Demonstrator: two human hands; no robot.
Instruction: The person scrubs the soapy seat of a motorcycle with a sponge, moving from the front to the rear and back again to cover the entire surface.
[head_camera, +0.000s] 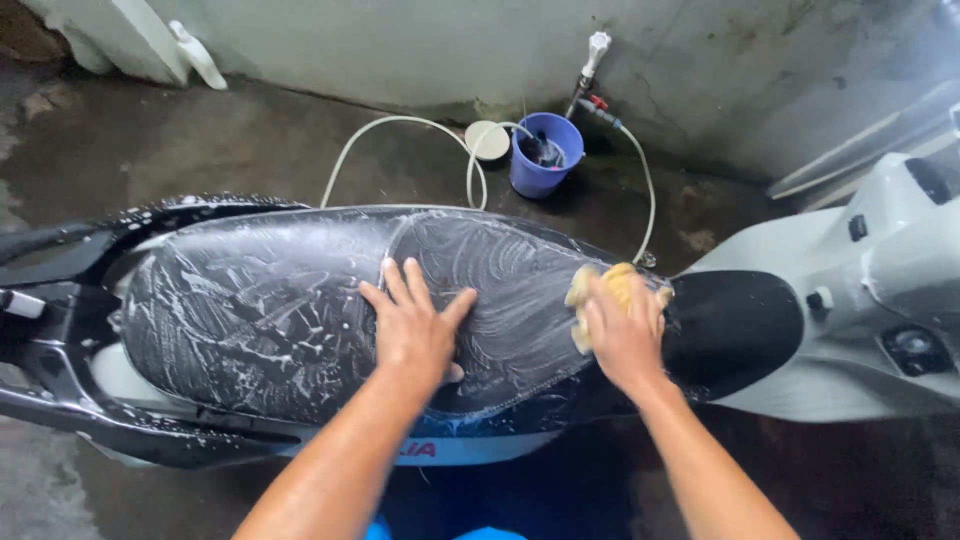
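Note:
A scooter's long black seat (270, 300) lies across the view, streaked with white soap suds. My left hand (415, 320) rests flat on the middle of the seat, fingers spread, holding nothing. My right hand (625, 335) presses a yellow sponge (600, 285) against the seat's front end, next to the clean black part (730, 325). Both forearms reach in from the bottom edge.
The scooter's white front body (870, 280) fills the right side; its black tail rail (80, 390) is at the left. Behind it on the wet concrete floor stand a blue bucket (545, 155), a white hose (400, 135) and a wall tap (595, 55). A white bottle (198, 55) leans at the wall.

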